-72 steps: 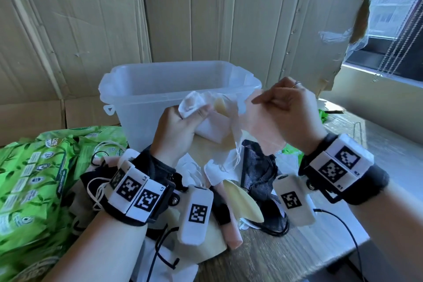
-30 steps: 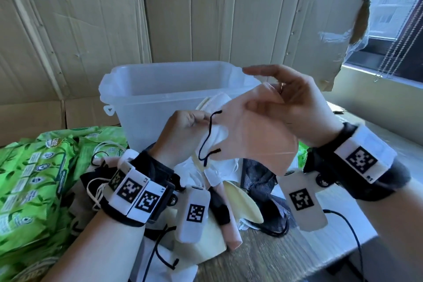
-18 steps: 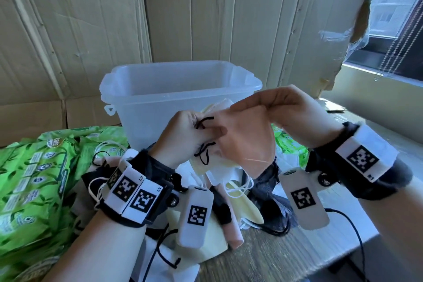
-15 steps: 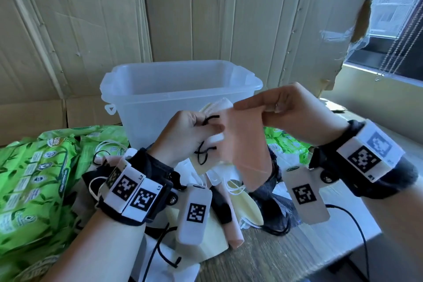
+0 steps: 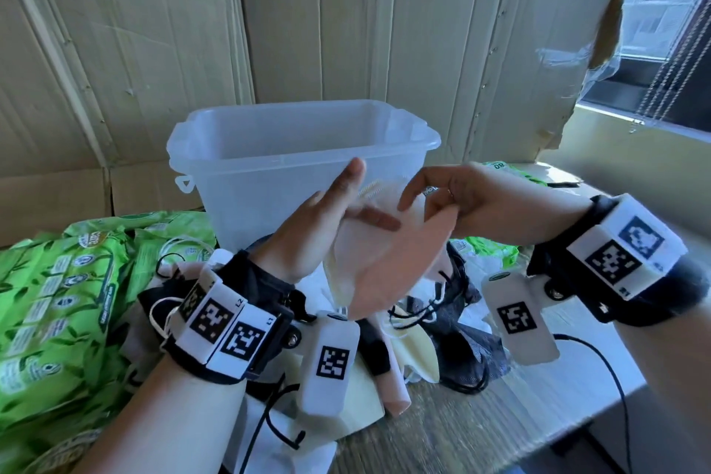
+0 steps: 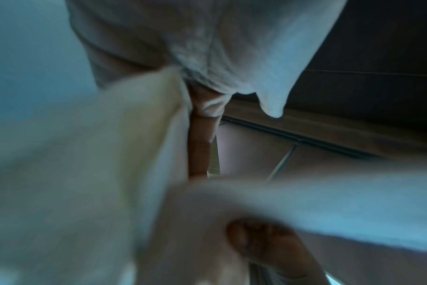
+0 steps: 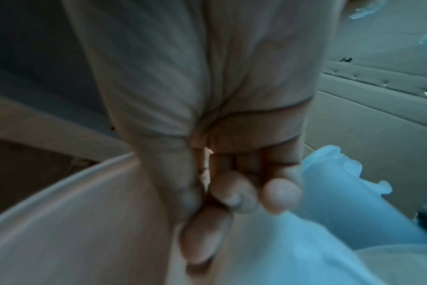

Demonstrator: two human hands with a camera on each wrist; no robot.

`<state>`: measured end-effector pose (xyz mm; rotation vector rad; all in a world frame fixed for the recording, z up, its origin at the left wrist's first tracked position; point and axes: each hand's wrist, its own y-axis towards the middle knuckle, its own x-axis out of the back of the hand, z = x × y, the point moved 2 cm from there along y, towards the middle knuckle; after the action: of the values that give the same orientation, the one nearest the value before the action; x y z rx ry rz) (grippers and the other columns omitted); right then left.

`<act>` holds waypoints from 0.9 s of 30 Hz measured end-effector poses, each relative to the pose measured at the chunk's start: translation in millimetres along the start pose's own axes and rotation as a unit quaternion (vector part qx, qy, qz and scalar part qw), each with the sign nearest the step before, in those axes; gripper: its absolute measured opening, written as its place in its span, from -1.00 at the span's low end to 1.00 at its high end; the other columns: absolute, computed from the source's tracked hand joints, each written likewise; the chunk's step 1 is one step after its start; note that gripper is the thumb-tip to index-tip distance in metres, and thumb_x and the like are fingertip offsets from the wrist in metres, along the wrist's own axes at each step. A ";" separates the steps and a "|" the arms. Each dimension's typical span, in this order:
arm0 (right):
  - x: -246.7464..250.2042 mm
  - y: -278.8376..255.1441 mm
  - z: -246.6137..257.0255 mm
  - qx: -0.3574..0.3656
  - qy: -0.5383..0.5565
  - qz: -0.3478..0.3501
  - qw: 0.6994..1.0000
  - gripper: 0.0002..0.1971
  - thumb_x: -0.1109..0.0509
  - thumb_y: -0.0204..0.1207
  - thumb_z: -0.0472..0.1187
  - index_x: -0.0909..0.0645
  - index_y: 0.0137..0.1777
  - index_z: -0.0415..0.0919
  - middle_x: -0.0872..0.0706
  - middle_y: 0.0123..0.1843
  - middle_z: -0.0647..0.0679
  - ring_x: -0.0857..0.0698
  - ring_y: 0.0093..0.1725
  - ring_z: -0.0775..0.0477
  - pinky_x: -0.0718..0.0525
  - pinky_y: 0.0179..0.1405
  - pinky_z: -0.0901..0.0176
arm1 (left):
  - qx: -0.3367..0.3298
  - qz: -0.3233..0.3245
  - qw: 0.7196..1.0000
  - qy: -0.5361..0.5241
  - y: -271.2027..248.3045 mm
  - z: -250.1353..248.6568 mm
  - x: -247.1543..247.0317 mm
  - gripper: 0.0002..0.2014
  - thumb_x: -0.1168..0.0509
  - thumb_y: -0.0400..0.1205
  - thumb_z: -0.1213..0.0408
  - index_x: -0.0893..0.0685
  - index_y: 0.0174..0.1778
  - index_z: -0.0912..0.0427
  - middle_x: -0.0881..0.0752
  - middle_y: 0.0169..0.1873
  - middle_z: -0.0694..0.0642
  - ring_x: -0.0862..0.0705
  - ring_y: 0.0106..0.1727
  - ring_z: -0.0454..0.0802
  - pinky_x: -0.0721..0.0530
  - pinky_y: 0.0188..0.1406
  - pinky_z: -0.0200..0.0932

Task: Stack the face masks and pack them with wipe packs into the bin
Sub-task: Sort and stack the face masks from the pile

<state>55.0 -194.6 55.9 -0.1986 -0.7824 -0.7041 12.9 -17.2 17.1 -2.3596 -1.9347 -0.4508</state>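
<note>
Though wrist views blur, left hand and right hand fingers both pinch the masks.

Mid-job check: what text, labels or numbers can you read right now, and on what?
"Care": green plastic wipe pack at the left.
"80": green plastic wipe pack at the far right.
"L2", "L1": white marker block on the left wrist band.
Smaller pack print and the label on the white right wrist block: unreadable.
Wrist views: blurred, no text.
</note>
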 end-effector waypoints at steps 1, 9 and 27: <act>-0.9 0.5 -2.4 -0.024 -0.011 0.010 1.000 -0.57 -0.30 0.38 -0.62 -0.51 0.08 -0.10 -0.67 -0.45 0.03 -0.54 -0.45 0.07 -0.49 -0.36 0.32 | -0.015 0.012 1.000 0.014 -0.7 -1.1 -1.7 -0.16 -0.01 0.27 -0.61 -0.85 -0.13 0.05 -0.82 -0.01 0.05 -0.72 0.14 0.11 -0.42 0.44 0.14; -0.9 4.8 -3.6 -0.121 -0.071 -0.013 0.990 -0.52 -0.28 0.31 -0.51 -0.35 0.16 -0.08 -0.58 -0.57 0.00 -0.48 -0.54 0.03 -0.45 -0.42 0.18 | -0.030 0.067 0.993 0.092 1.0 5.5 -19.5 -0.25 -0.52 -0.11 -0.42 -0.81 -0.15 0.03 -0.82 -0.07 -0.07 -0.73 0.02 -0.22 -0.60 0.19 -0.19; -24.7 -11.5 -23.5 0.043 0.094 -0.207 0.973 -0.85 -0.53 0.21 -0.16 -0.65 -0.23 -0.05 -0.67 -0.38 -0.02 -0.54 -0.30 0.12 -0.49 -0.24 0.14 | -0.030 0.013 0.998 0.052 4.3 8.9 -20.3 -0.84 -0.43 0.45 0.31 -0.78 -0.11 0.28 -0.73 -0.28 0.05 -0.59 -0.25 -0.14 -0.59 -0.17 -0.13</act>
<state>48.9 -200.5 20.9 0.1150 -0.6753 -1.0643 15.2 -35.4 4.0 -2.3420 -1.8697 -0.6249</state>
